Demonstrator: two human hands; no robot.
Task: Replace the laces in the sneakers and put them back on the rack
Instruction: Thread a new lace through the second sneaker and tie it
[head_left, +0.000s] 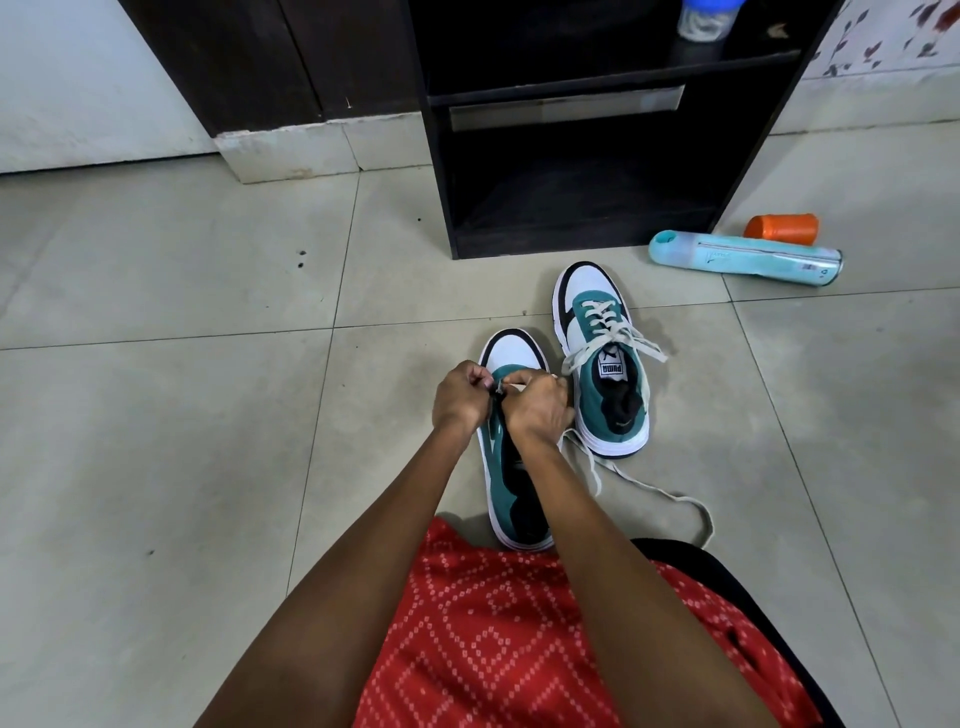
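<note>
Two teal, white and black sneakers stand on the tiled floor before a dark rack (587, 171). The right sneaker (605, 358) is laced with an off-white lace tied in a loose bow. Over the front eyelets of the left sneaker (511, 467) both my hands work close together. My left hand (460, 395) pinches the sneaker's upper edge by an eyelet. My right hand (537, 405) pinches the off-white lace (649, 486), whose long free end trails over the floor to the right. My fingers hide the eyelets.
A light blue spray can (745, 258) lies on the floor right of the rack, with an orange cup (782, 227) behind it. A clear jar (706, 18) stands on the rack's upper shelf. My red patterned garment (519, 623) fills the foreground. Open tiles lie to the left.
</note>
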